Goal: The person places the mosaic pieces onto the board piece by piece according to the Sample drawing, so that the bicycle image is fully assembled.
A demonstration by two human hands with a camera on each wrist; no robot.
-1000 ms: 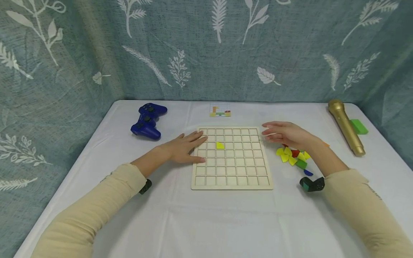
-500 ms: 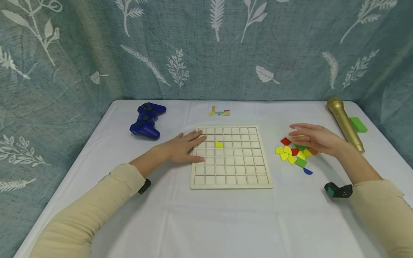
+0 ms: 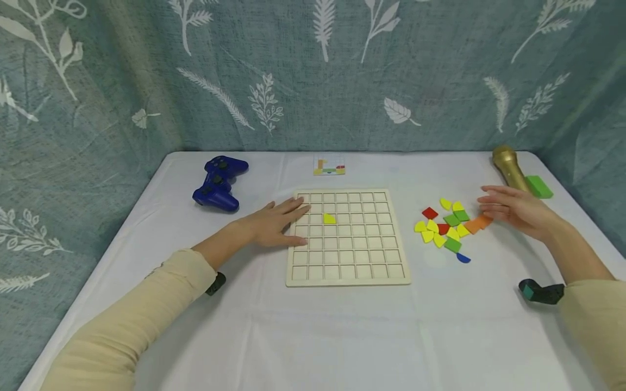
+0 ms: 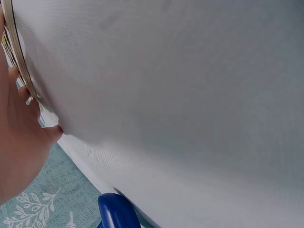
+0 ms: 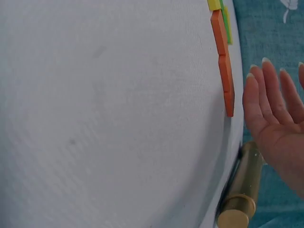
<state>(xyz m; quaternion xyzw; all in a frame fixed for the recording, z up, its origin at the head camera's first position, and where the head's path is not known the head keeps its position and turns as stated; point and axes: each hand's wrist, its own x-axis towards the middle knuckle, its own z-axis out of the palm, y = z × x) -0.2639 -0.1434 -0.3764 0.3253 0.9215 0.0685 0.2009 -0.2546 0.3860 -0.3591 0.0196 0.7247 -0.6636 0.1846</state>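
My left hand (image 3: 274, 224) rests with fingers spread on the left edge of a square wooden grid board (image 3: 348, 276). One yellow quarter-round tile (image 3: 330, 219) lies in a cell in the board's upper left part. My right hand (image 3: 519, 210) hovers to the right of a loose group of coloured tiles, its fingers relaxed and holding nothing. Closest to its fingertips are orange tiles (image 3: 473, 226), also seen as an orange row (image 5: 222, 47) in the right wrist view. Yellow, green (image 3: 452, 245) and red tiles (image 3: 430, 213) lie left of them, with a blue half-round tile (image 3: 463, 258) in front.
A blue game controller (image 3: 218, 184) lies at the back left. Behind the board is a small pattern card (image 3: 329, 165). A gold microphone (image 3: 508, 165) and a green block (image 3: 539, 187) lie at the back right, partly behind my right hand. A patterned curtain (image 3: 313, 98) hangs behind the table.
My right hand has moved right, from beside the board across the tile group to its far side, uncovering the tiles. My left hand stays on the board's edge.
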